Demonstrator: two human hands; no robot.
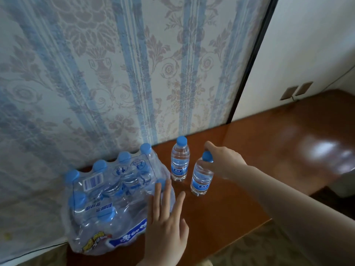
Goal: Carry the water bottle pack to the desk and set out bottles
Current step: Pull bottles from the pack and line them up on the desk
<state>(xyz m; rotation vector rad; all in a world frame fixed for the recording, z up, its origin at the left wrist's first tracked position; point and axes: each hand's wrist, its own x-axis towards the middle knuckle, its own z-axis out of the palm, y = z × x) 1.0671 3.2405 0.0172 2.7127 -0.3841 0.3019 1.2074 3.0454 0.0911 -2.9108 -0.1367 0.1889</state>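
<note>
A shrink-wrapped pack of water bottles (107,204) with blue caps stands on the brown wooden desk (269,150), against the wallpapered wall. Two single bottles stand upright to its right: one (180,162) near the wall, another (201,179) closer to me. My right hand (224,162) grips the nearer bottle around its neck, just under the blue cap. My left hand (167,223) has its fingers spread, lying flat against the pack's right side.
Striped floral wallpaper (115,73) rises behind the desk. A dark door frame (249,64) and a white wall with two sockets (295,91) are at the right. Patterned carpet (249,252) lies beyond the desk's near edge.
</note>
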